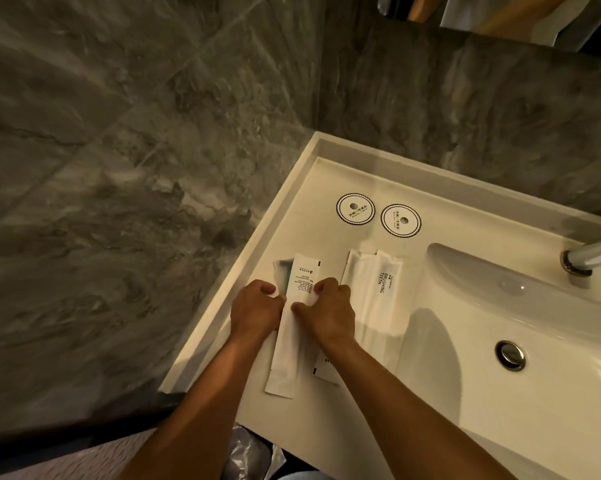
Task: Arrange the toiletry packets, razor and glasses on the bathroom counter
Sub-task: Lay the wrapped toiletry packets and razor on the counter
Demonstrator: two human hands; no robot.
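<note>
I see both forearms reaching fwd over the counter (292, 216), left of the sink basin (500, 306). Left hand (255, 311) and right hand (328, 308) sit knuckles-up, side by side on a long white packet (294, 337). Its long axis runs away from me, printed end far. Fingers curled: left thumb + fingers pinch the packet's left edge, right ones press and grip its right edge. "Brushing teeth" packets (378, 289) lie btwn it and the basin, parallel.

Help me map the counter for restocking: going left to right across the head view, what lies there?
Left hand → printed packet → right hand → BRUSHING TEETH packet → drain → faucet.
</note>
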